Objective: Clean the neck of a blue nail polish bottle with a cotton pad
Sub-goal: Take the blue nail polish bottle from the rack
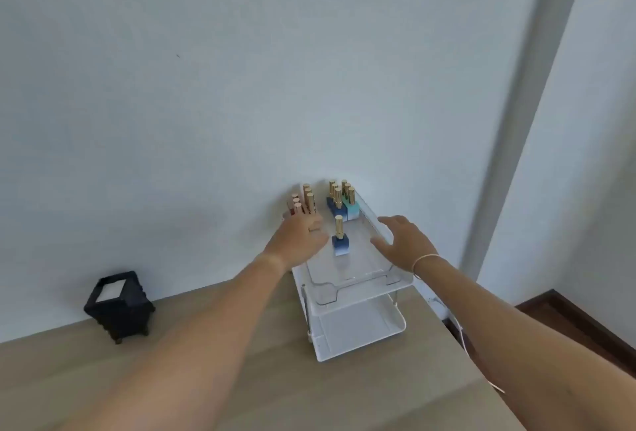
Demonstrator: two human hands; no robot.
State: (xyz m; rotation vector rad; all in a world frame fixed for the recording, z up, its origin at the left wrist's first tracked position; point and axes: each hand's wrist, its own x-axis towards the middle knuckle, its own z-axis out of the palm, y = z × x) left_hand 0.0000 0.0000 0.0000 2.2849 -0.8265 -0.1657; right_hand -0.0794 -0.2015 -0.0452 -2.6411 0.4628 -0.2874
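While both arms stretch forward over the wooden table [206, 379], a blue nail polish bottle [340, 243] stands upright and alone near the middle of the clear tray [358, 279] that sits on the top tier of a white two-tier rack [361, 334]. Its gold cap points up, and it stands between the two hands, with neither of them gripping it.

The left hand [301, 236] reaches in at the tray's left edge, just beside the bottle. Its fingers are blurred and partly hidden behind the back of the hand, so I cannot tell whether they are curled or straight, or whether they touch anything. The right hand [402, 241] hovers over the tray's right rim with fingers spread and relaxed, holding nothing; a thin bracelet [425, 258] circles its wrist.

At the back of the tray, against the pale wall [241, 69], stand two clusters of gold-capped bottles: a pink and red group [303, 203] on the left, just beyond the left hand, and a blue and teal group [344, 202] on the right. The lone blue bottle stands in front of the second group and apart from it.

Well to the left on the table sits a small black holder [118, 305], with something white showing in its open top. A thin cord [463, 337] runs down past the table's right edge.
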